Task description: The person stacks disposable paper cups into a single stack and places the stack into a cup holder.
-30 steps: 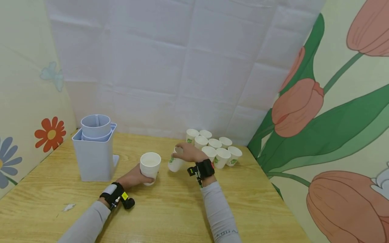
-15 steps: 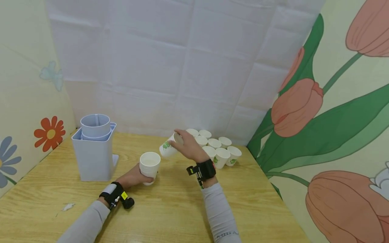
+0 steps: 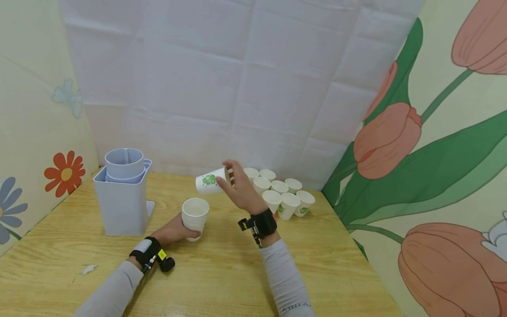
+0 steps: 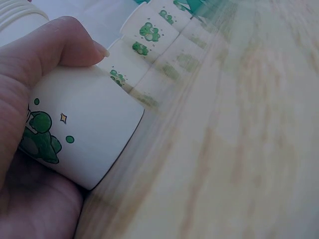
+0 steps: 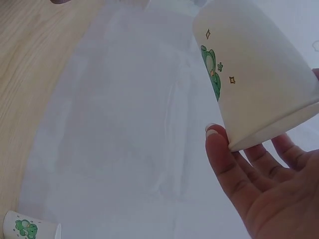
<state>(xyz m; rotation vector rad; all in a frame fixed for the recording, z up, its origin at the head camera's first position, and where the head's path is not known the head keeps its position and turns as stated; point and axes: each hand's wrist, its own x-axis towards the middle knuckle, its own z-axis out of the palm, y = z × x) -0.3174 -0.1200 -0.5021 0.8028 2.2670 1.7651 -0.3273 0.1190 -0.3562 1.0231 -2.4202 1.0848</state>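
My left hand (image 3: 176, 230) grips a nested stack of white paper cups (image 3: 196, 214), upright on the table with its stacked rims showing. In the left wrist view, the thumb and fingers wrap the lowest cup (image 4: 94, 129), which carries a green cartoon print. Up and to the right of that stack, my right hand (image 3: 242, 187) holds a single paper cup (image 3: 208, 181) near its rim, off the table. This cup (image 5: 254, 74) lies tipped nearly sideways, its base to the left and its mouth toward the palm.
Several more white paper cups (image 3: 289, 205) stand upright in a cluster behind and right of my right hand. At the left is a pale blue square bin (image 3: 123, 207) with round containers (image 3: 124, 164) inside. A white scrap (image 3: 89, 269) lies on the wooden table (image 3: 222, 281).
My right hand has lifted its cup off the table, moving up and left, and tilted it from near upright to almost sideways. The left hand and stack have stayed put.
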